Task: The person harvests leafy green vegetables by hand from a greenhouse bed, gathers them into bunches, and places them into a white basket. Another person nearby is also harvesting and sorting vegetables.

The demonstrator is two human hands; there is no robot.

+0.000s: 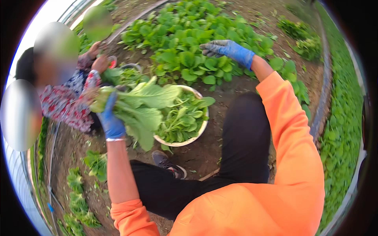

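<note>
My left hand, in a blue glove, grips a bunch of large leafy greens by the stems. The bunch's broad leaves hang to the right, partly over a round white basin. Smaller leafy greens fill that basin, which rests on the soil before my feet. Over the near part of a dense bed of growing greens, my right hand is held out with its fingers extended. Its blue glove is soiled grey at the fingers, and nothing shows in it.
A co-worker in a floral sleeve is close on the left, one hand by the stem end of my bunch. Several cut bunches lie on soil at lower left. More bunches lie at upper right, before a dark hose and another planted bed.
</note>
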